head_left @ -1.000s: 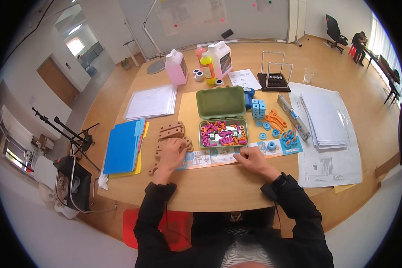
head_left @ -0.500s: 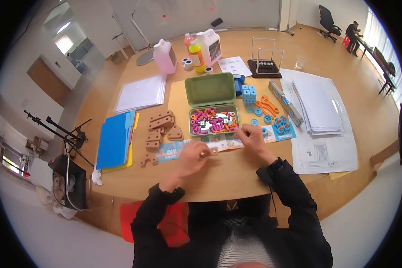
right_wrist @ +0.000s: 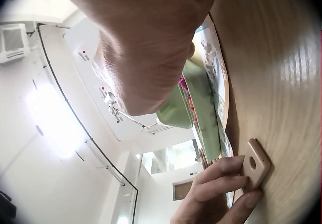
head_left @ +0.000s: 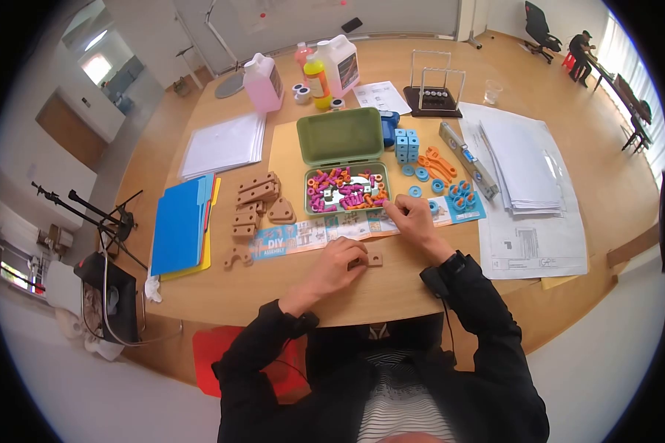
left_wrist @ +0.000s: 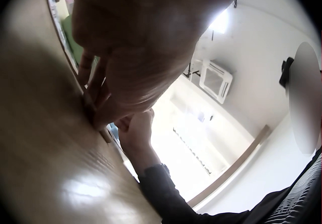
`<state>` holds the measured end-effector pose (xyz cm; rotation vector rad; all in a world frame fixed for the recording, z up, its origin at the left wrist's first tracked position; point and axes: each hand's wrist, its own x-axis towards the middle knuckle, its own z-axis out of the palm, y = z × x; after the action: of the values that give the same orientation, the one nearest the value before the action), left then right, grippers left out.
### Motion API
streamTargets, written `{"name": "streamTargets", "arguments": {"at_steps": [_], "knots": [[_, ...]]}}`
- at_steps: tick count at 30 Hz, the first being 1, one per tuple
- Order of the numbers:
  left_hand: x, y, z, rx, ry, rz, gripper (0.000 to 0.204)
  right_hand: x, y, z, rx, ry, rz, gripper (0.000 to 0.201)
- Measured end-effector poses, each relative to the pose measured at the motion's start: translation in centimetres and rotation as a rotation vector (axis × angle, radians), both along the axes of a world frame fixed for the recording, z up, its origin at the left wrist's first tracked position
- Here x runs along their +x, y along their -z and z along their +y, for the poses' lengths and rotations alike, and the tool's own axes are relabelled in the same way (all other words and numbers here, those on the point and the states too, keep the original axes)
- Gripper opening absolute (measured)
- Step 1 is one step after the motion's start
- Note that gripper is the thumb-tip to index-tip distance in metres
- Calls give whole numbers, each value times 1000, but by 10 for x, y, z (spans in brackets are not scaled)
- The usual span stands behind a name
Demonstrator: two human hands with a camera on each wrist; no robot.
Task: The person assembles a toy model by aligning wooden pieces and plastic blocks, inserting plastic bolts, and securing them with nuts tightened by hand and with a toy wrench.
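Note:
Low over the table's front, my left hand (head_left: 334,267) pinches a small flat brown block with a hole (head_left: 375,260). In the right wrist view its fingers (right_wrist: 221,168) and thumb are at one end of that block (right_wrist: 255,164), which stands on edge against the wood. My right hand (head_left: 415,220), fingers curled, is by the front right corner of the green box (head_left: 340,212); its fingertips are hidden in the right wrist view, and I cannot tell whether they hold anything. Magenta and orange screws and nuts (head_left: 355,198) fill the box. A printed instruction strip (head_left: 307,235) lies before it.
Brown perforated blocks (head_left: 255,188) lie left of the box. To its right are blue cubes (head_left: 406,145), orange wrenches (head_left: 440,166) and blue wheels (head_left: 462,196). Blue folders (head_left: 177,229) and papers (head_left: 521,166) flank these. Bottles (head_left: 318,81) and a Newton's cradle (head_left: 432,100) stand behind.
My left hand has come from the brown blocks toward the table's front middle, bringing one small block with it. My right hand stays near the box's front right corner. The head view has shifted.

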<state>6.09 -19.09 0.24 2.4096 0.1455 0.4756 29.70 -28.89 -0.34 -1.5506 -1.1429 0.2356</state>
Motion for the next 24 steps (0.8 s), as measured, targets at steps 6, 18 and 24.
{"name": "streamTargets", "arguments": {"at_steps": [6, 18, 24], "knots": [[-2, -3, -3, -30, -12, -22, 16, -1, 3, 1, 4, -12, -29, 43], [-22, -11, 25, -85, -198, -207, 18, -1, 4, 0, 44, -10, -37, 43], [-73, -25, 86, 141, -667, -243, 20, -3, 3, 1, 49, -26, -37, 43]]}}
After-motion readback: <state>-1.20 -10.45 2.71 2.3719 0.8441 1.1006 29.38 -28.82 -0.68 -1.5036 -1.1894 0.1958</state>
